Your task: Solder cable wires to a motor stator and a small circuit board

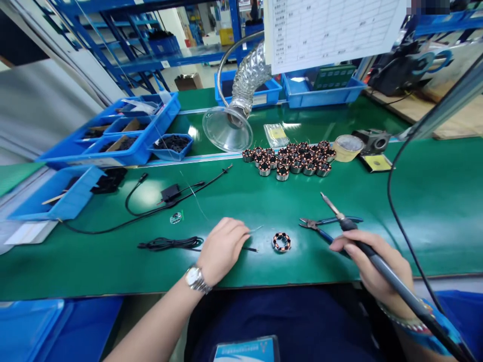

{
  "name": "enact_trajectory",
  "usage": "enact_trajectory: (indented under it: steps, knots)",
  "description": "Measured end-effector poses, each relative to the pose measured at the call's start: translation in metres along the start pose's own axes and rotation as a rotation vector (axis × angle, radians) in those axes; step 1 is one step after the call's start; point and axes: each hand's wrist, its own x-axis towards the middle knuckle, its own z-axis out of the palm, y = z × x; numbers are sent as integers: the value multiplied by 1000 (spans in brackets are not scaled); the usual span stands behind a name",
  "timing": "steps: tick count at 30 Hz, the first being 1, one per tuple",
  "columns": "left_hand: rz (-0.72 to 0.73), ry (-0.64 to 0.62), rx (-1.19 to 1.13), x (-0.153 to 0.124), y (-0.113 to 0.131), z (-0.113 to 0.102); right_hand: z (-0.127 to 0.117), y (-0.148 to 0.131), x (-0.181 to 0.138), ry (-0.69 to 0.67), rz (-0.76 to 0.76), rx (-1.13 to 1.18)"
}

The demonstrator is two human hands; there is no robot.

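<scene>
My right hand (pixel 377 261) is wrapped round the handle of a soldering iron (pixel 362 244), its tip pointing up and to the left over the table. Between the thumb and fingers of my left hand (pixel 224 246) is a thin solder wire (pixel 256 229), whose short end sticks out to the right. Close to that end, a single stator (pixel 281 242) with copper windings lies flat on the green table. A coiled black cable (pixel 171 244) lies left of my left hand, and its stripped end shows to the right, beneath the hand. Cutting pliers (pixel 311 224) lie partly behind my right hand.
Several wound stators (pixel 296 161) stand grouped at the back. A fume extractor hood (pixel 228 130) hangs beside them. Further left are blue bins (pixel 143 133), a small circuit board (pixel 175 217) and a black adapter (pixel 171 193). The iron's cord (pixel 392 196) loops on the right.
</scene>
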Motion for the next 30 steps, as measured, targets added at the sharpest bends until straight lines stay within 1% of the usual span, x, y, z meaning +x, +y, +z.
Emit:
enact_trajectory:
  steps: [3,5,8,11,14,16,18,20,22,25,28,30]
  knots:
    - [-93,-253,42,20,1,8,6,-6,-1,-27,-40,17]
    - [-137,-344,53,27,-2,12,5,-8,-2,-42,-70,1]
    - [-148,-372,-1,23,-10,6,0,-8,-7,-32,-49,-4]
    - [-95,-442,-75,8,-16,-8,-4,-5,-13,-8,-10,4]
    - [-141,-472,-30,-5,-16,-15,-3,-3,-16,-3,20,40]
    - [-199,-430,-5,-10,-13,-16,1,-6,-15,-3,21,93]
    - [-204,-346,-37,-15,-7,-18,7,-11,-13,-1,6,157]
    - [-156,-217,-93,-19,1,-23,14,-20,-9,3,-13,200]
    - [-79,-81,-153,-23,12,-27,22,-31,-4,-26,-21,220]
    - [-9,72,-216,-25,31,-28,36,-47,2,-159,-22,284]
    - [8,128,-261,-24,44,-25,48,-59,5,-284,-13,340]
    - [9,124,-277,-23,48,-22,54,-63,5,-303,-10,350]
